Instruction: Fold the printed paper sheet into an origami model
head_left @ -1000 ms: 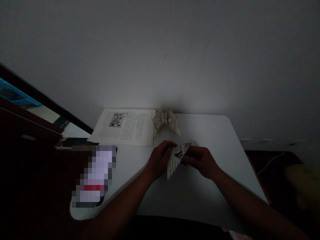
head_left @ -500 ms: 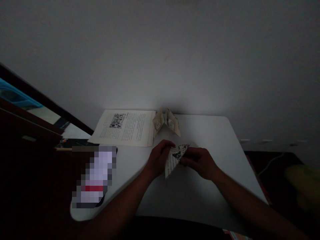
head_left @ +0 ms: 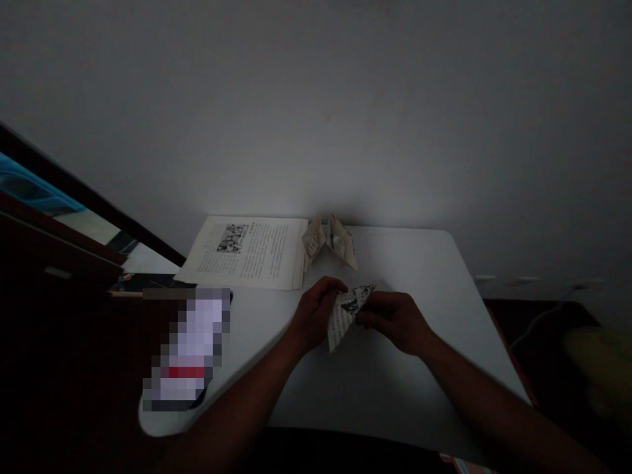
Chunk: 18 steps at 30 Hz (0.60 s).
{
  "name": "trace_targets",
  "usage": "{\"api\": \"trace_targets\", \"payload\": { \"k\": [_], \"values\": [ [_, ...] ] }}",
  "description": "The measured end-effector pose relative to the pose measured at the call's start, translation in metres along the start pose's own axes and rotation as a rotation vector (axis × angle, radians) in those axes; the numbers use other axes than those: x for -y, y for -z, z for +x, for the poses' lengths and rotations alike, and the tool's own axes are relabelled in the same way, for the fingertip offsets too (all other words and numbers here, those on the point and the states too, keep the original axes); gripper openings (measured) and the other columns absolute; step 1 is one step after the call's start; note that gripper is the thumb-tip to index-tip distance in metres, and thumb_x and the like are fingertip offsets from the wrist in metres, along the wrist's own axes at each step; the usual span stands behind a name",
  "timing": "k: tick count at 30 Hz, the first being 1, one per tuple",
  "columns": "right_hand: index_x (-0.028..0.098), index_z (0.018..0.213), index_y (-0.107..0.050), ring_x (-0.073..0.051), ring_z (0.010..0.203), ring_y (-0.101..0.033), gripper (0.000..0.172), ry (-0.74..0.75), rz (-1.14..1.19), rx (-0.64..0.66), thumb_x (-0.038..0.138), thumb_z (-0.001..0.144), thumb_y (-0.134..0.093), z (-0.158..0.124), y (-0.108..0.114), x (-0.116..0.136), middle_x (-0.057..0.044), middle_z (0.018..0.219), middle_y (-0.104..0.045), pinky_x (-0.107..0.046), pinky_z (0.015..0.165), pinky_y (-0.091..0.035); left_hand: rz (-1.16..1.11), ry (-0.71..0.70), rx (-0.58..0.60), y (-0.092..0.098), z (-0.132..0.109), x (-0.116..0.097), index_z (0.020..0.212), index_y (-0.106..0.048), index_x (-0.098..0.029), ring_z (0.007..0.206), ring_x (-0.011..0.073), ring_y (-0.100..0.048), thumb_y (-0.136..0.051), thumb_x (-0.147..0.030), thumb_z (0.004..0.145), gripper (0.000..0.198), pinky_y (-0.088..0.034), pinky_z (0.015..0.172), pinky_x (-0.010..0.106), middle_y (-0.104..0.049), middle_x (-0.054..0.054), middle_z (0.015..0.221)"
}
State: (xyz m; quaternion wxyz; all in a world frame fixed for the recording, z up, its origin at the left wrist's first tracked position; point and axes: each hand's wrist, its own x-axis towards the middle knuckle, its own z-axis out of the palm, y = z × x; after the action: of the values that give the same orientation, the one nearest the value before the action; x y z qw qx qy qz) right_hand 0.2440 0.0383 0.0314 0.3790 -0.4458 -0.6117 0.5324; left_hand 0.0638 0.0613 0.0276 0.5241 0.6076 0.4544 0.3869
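A printed sheet folded into a triangular paper piece point(head_left: 340, 322) is held above the near middle of the white table point(head_left: 395, 388). On its left side, my left hand point(head_left: 315, 315) is closed around the edge, thumb on top. My right hand point(head_left: 395, 317) pinches the paper from the right, with some fingertips hidden behind it. Just beyond my hands stand two folded paper shapes, a left one point(head_left: 313, 245) and a right one point(head_left: 342, 242), both made from printed pages.
A stack of printed pages point(head_left: 261, 257) lies at the table's back left. Nearer on that side is a pixelated phone-like object point(head_left: 192, 349). The wall point(head_left: 316, 118) rises behind the table. A pale cable point(head_left: 536, 320) hangs at the right.
The folded paper has shifted very slightly to the right within my hands. Both hands keep nearly the same grip and place.
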Motion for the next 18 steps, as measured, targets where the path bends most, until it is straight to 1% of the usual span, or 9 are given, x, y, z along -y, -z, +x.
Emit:
{"api": "trace_targets", "payload": {
  "k": [2, 3, 6, 8, 11, 14, 18],
  "values": [
    [0.018, 0.081, -0.068, -0.016, 0.071, -0.062, 0.014, 0.008, 0.011, -0.029, 0.029, 0.072, -0.068, 0.0002, -0.0007, -0.0004, -0.004, 0.077, -0.068, -0.029, 0.068, -0.050, 0.039, -0.008, -0.012, -0.0005, -0.0004, -0.0004, 0.088, -0.056, -0.018, 0.058, 0.0104, -0.047, -0.039, -0.023, 0.086, 0.018, -0.036, 0.054, 0.021, -0.053, -0.003, 0.068],
    [0.017, 0.079, -0.066, -0.016, 0.069, -0.061, 0.014, 0.006, 0.017, -0.061, 0.028, 0.071, -0.068, 0.0004, -0.0011, -0.0007, -0.003, 0.075, -0.067, -0.029, 0.066, -0.049, 0.062, -0.019, -0.030, -0.0008, -0.0008, -0.0006, 0.088, -0.056, -0.018, 0.059, 0.0107, -0.047, -0.039, -0.023, 0.086, 0.018, -0.036, 0.055, 0.021, -0.054, -0.002, 0.069],
    [0.017, 0.069, -0.060, -0.013, 0.059, -0.057, 0.015, -0.013, 0.032, -0.175, 0.027, 0.067, -0.071, 0.0017, -0.0024, -0.0014, 0.000, 0.064, -0.062, -0.026, 0.057, -0.047, 0.141, -0.072, -0.099, -0.0013, -0.0022, -0.0013, 0.089, -0.056, -0.018, 0.066, 0.0120, -0.050, -0.038, -0.021, 0.086, 0.019, -0.038, 0.061, 0.022, -0.056, -0.001, 0.075],
    [0.017, 0.067, -0.057, -0.011, 0.056, -0.055, 0.017, -0.018, 0.046, -0.216, 0.026, 0.066, -0.072, 0.0028, -0.0029, -0.0019, 0.002, 0.061, -0.059, -0.024, 0.054, -0.046, 0.188, -0.107, -0.140, -0.0014, -0.0031, -0.0014, 0.090, -0.056, -0.018, 0.071, 0.0129, -0.053, -0.038, -0.020, 0.086, 0.019, -0.039, 0.065, 0.023, -0.058, 0.000, 0.077],
    [0.017, 0.073, -0.061, -0.012, 0.060, -0.059, 0.016, -0.026, 0.075, -0.201, 0.028, 0.067, -0.071, 0.0038, -0.0035, -0.0027, 0.000, 0.066, -0.063, -0.026, 0.058, -0.049, 0.246, -0.137, -0.172, -0.0013, -0.0043, -0.0017, 0.089, -0.057, -0.017, 0.071, 0.0127, -0.054, -0.038, -0.017, 0.085, 0.019, -0.040, 0.065, 0.022, -0.059, 0.000, 0.076],
    [0.018, 0.079, -0.064, -0.014, 0.063, -0.062, 0.018, -0.034, 0.086, -0.193, 0.030, 0.067, -0.071, 0.0038, -0.0041, -0.0033, -0.003, 0.072, -0.067, -0.028, 0.061, -0.051, 0.293, -0.144, -0.200, -0.0012, -0.0047, -0.0036, 0.090, -0.058, -0.017, 0.070, 0.0125, -0.055, -0.038, -0.016, 0.085, 0.021, -0.041, 0.065, 0.022, -0.060, 0.000, 0.076],
    [0.017, 0.077, -0.065, -0.014, 0.059, -0.062, 0.018, -0.034, 0.074, -0.220, 0.031, 0.066, -0.072, 0.0035, -0.0049, -0.0026, -0.003, 0.069, -0.068, -0.027, 0.057, -0.052, 0.307, -0.134, -0.209, -0.0016, -0.0047, -0.0063, 0.099, -0.060, -0.017, 0.076, 0.0142, -0.059, -0.039, -0.026, 0.089, 0.025, -0.044, 0.067, 0.023, -0.065, 0.003, 0.085]
  ]
}}
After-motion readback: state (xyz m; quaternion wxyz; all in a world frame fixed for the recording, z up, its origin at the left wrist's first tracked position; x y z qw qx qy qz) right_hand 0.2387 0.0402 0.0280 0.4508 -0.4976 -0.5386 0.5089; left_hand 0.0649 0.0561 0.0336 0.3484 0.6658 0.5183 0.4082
